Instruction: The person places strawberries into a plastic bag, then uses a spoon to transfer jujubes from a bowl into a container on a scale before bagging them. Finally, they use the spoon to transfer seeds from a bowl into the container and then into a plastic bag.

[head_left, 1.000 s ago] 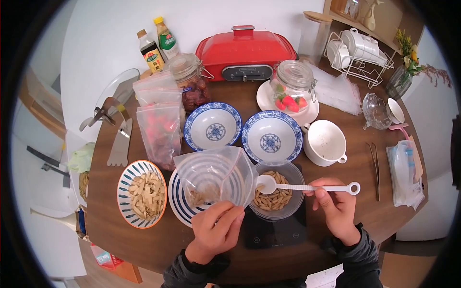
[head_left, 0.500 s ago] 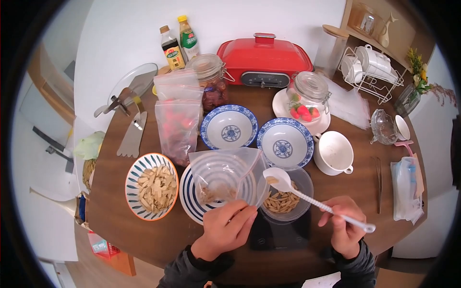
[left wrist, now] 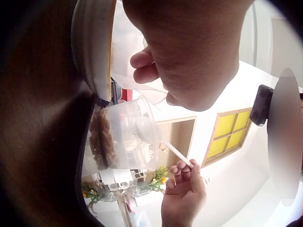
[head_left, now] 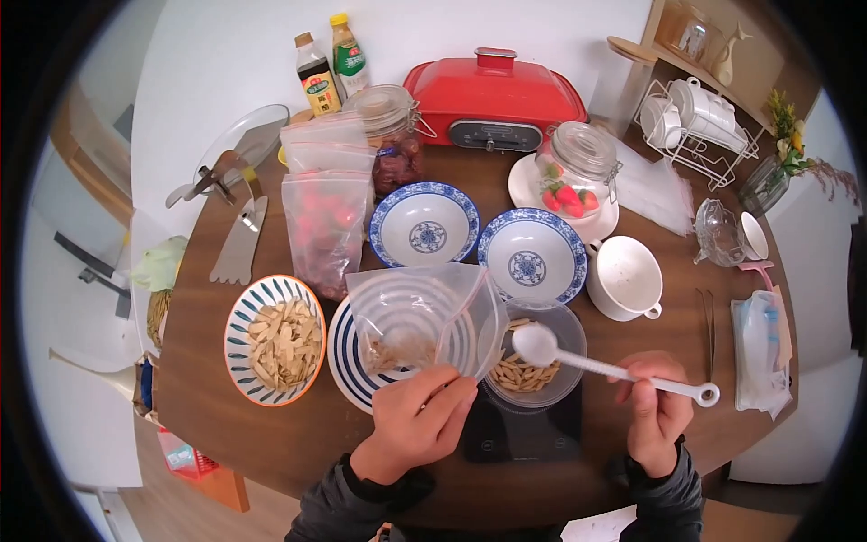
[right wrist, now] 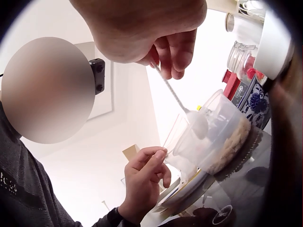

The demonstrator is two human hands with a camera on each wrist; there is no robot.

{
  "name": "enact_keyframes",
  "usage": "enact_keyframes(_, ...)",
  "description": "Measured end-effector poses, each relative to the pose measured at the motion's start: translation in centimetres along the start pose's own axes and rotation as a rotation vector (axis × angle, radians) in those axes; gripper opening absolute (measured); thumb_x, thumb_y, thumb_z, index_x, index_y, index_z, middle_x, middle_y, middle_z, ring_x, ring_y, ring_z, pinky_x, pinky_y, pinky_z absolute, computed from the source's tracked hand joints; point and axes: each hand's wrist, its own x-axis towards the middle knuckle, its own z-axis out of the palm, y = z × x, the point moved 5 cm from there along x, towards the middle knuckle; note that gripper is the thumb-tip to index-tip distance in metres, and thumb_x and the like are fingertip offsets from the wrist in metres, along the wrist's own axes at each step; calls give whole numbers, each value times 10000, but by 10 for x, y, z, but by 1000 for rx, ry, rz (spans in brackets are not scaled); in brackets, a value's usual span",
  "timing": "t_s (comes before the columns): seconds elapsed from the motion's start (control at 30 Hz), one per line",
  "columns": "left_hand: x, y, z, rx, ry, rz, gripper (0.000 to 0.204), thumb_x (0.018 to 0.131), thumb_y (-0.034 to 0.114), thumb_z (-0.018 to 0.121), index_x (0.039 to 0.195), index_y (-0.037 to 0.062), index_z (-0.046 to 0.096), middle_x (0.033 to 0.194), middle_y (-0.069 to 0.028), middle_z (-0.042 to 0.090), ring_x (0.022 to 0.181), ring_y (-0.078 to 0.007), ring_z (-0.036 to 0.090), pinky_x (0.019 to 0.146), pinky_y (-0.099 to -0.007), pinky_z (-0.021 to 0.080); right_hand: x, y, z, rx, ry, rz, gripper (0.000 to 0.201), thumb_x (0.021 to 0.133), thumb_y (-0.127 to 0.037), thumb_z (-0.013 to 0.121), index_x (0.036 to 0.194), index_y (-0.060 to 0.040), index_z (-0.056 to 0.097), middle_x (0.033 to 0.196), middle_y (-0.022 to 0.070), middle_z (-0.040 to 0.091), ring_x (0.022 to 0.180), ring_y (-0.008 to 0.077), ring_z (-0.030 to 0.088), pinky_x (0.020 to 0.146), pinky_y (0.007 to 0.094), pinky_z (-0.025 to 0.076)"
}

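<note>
My left hand (head_left: 417, 423) pinches the lower right edge of a clear plastic bag (head_left: 397, 303) with a few brownish bits at its bottom. The bag overlaps a blue-and-white striped plate (head_left: 341, 357). In my right hand (head_left: 657, 415) is a white plastic spoon (head_left: 591, 363), pinched by its handle. Its bowl hangs over a clear plastic tub (head_left: 578, 336) of pale dried slices (head_left: 519, 375); the right wrist view shows the spoon's bowl (right wrist: 198, 125) at the tub's mouth. The tub stands on a black scale (head_left: 533, 438).
Left of the plate sits an oval bowl (head_left: 233, 336) of dried slices. Behind are two blue-patterned bowls (head_left: 424, 244), a white two-handled cup (head_left: 623, 280), bagged red fruit (head_left: 325, 235), glass jars and a red electric cooker (head_left: 488, 90). Tweezers (head_left: 707, 334) lie to the right.
The spoon rose towards the bag with a slice in its bowl, then came back over the tub, and no slice shows in it now. My left hand keeps its pinch on the bag.
</note>
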Motion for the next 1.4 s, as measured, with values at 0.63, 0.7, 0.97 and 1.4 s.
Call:
enact_keyframes(0.63, 2, 0, 0, -3, -20, -12, 204, 749, -34, 762, 930, 41, 705, 888, -86, 650, 681, -247, 646, 574, -325, 507, 16, -3, 25, -138, -265, -148, 101, 896, -48, 687, 989, -9, 679, 864, 136, 721, 733, 310, 699, 672, 363, 557)
enact_keyframes(0.7, 1, 0, 1, -7, -24, -13, 207, 750, -35, 762, 935, 39, 704, 887, -89, 650, 683, -250, 646, 577, -325, 508, 15, -3, 25, -195, -237, -162, 95, 889, -38, 689, 980, -10, 682, 869, 133, 723, 736, 307, 701, 671, 360, 558)
enact_keyframes(0.97, 2, 1, 0, 2, -44, -17, 216, 755, -37, 759, 950, 37, 703, 894, -92, 655, 706, -253, 651, 595, -325, 515, 14, -1, 22, -245, -149, -157, 92, 881, -25, 688, 970, -7, 684, 883, 130, 727, 733, 305, 704, 665, 350, 560)
enact_keyframes(1.4, 0, -1, 0, 2, -29, -14, 221, 756, -32, 762, 957, 41, 707, 900, -90, 653, 704, -251, 652, 593, -324, 517, 13, -2, 23, -230, -144, -205, 110, 886, -21, 682, 995, -9, 674, 908, 134, 719, 769, 317, 700, 689, 364, 563)
